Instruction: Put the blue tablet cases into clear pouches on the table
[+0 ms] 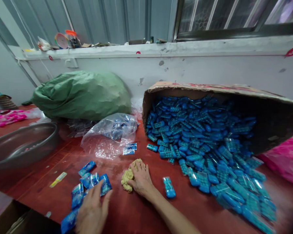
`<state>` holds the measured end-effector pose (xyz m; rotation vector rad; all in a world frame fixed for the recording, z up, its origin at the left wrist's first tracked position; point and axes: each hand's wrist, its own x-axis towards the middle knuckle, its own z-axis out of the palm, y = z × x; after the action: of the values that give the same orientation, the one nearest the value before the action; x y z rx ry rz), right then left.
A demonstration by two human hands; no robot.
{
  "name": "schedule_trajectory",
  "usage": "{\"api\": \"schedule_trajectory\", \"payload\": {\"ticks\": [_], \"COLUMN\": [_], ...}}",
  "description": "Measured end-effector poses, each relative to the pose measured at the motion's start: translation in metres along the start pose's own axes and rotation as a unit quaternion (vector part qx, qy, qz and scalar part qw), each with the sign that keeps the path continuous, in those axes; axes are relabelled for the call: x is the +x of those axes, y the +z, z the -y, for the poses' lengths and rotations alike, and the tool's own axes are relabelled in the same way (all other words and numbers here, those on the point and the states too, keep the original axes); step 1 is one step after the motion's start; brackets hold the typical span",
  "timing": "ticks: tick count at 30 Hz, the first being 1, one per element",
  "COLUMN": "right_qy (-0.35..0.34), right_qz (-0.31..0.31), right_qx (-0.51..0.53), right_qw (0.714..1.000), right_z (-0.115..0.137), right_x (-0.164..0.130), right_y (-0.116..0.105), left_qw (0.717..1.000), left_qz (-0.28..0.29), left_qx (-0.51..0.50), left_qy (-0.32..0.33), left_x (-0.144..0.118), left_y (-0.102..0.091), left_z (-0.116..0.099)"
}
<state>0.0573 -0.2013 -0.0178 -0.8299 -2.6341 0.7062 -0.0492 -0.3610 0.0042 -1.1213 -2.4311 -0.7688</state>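
My left hand (94,209), slightly blurred, is low in the head view, fingers apart, over or touching a loose row of small shiny blue packets (89,180). On the red tabletop in the middle, my right hand (142,178) grips a crumpled yellowish cloth (127,179), fingers over its right side and thumb at its lower edge. Right of that forearm lies a single blue pack with a clear top (169,187). Past the cloth, blue-and-white packets (130,149) lie beside a clear plastic bag (100,143) with more blue packets inside.
A cardboard box (278,120) on its side spills a large heap of blue packs (197,143) across the right of the red table (136,214). A big green sack (83,94), a grey basin (51,139) and a small yellow-and-clear item (58,179) are on the left. Pink bags (286,159) sit far right.
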Motion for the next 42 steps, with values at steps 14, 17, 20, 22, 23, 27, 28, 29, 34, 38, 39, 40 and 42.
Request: {"api": "schedule_trajectory", "payload": {"ticks": [14, 17, 20, 22, 23, 27, 28, 29, 34, 38, 39, 40, 42], "right_qy": [-0.011, 0.033, 0.062, 0.073, 0.076, 0.078, 0.075, 0.070, 0.031, 0.010, 0.001, -0.008, -0.025], "right_qz": [0.053, 0.016, 0.010, 0.014, 0.014, 0.016, 0.018, 0.021, 0.044, 0.058, 0.063, 0.068, 0.079], "right_qx": [-0.015, -0.040, -0.062, -0.076, -0.083, -0.102, -0.104, -0.107, -0.110, -0.118, -0.121, -0.122, -0.126], "right_qw": [0.998, 0.999, 0.996, 0.994, 0.994, 0.992, 0.992, 0.992, 0.993, 0.991, 0.991, 0.990, 0.989], "right_z": [-0.016, -0.018, -0.020, -0.022, -0.024, -0.028, -0.029, -0.029, -0.035, -0.039, -0.039, -0.040, -0.042], "right_x": [0.047, 0.090, 0.126, 0.141, 0.145, 0.151, 0.149, 0.147, 0.138, 0.141, 0.142, 0.143, 0.145], "right_y": [-0.044, -0.035, -0.017, -0.006, -0.003, -0.003, -0.006, -0.008, -0.016, -0.020, -0.021, -0.022, -0.024], "left_qw": [0.991, 0.989, 0.986, 0.983, 0.983, 0.983, 0.984, 0.985, 0.986, 0.985, 0.985, 0.985, 0.985], "left_qz": [0.061, 0.061, 0.055, 0.050, 0.049, 0.054, 0.061, 0.074, 0.120, 0.141, 0.142, 0.141, 0.140], "left_qx": [0.061, 0.092, 0.114, 0.121, 0.123, 0.122, 0.117, 0.111, 0.068, 0.045, 0.045, 0.045, 0.044], "left_qy": [0.102, 0.102, 0.111, 0.125, 0.130, 0.123, 0.117, 0.109, 0.095, 0.093, 0.093, 0.093, 0.092], "left_x": [-0.024, -0.023, -0.020, -0.019, -0.019, -0.016, -0.014, -0.013, -0.002, -0.001, -0.001, -0.002, -0.003], "left_y": [0.099, 0.104, 0.110, 0.114, 0.116, 0.111, 0.108, 0.103, 0.088, 0.085, 0.085, 0.084, 0.084], "left_z": [-0.023, -0.026, -0.027, -0.025, -0.024, -0.025, -0.028, -0.031, -0.043, -0.045, -0.045, -0.045, -0.045]}}
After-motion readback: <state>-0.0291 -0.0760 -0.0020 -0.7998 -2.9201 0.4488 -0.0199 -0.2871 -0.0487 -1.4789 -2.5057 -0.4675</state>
